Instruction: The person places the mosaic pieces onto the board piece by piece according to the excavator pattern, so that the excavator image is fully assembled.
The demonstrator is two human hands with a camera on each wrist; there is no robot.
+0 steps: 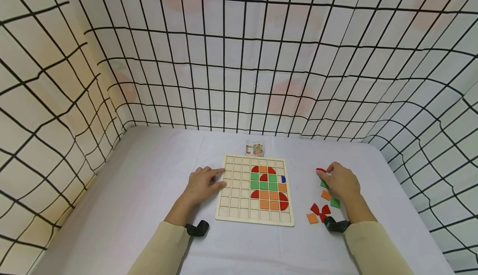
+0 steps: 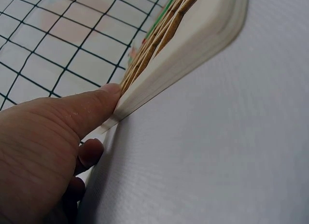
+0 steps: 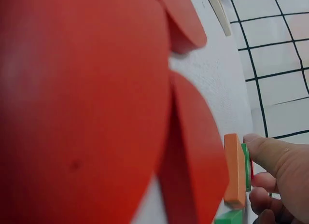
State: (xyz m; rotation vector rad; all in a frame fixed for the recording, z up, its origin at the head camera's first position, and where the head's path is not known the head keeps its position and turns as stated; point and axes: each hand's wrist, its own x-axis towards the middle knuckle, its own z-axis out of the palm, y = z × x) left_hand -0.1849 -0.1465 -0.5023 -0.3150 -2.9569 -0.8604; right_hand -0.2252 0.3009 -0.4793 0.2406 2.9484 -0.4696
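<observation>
A square cream grid board [image 1: 233, 212] lies on the white table, with red, orange and green pieces and one blue piece set in its right half. My left hand [image 1: 201, 186] touches the board's left edge with thumb and forefinger extended; the left wrist view shows the thumb [image 2: 91, 108] against the rim. Right of the board, my right hand [image 1: 341, 181] pinches a red curved piece [image 1: 320, 169] between thumb and fingers. Just below it lie a green piece [image 1: 323, 184], an orange square [image 1: 326, 195] and a green square [image 1: 335, 203].
Several red quarter-round pieces [image 1: 315, 208] and an orange square [image 1: 312, 218] lie near my right wrist; red pieces [image 3: 87, 98] loom large in the right wrist view. A small patterned card [image 1: 254, 147] stands behind the board. Black wire mesh [image 1: 231, 59] walls the back and sides.
</observation>
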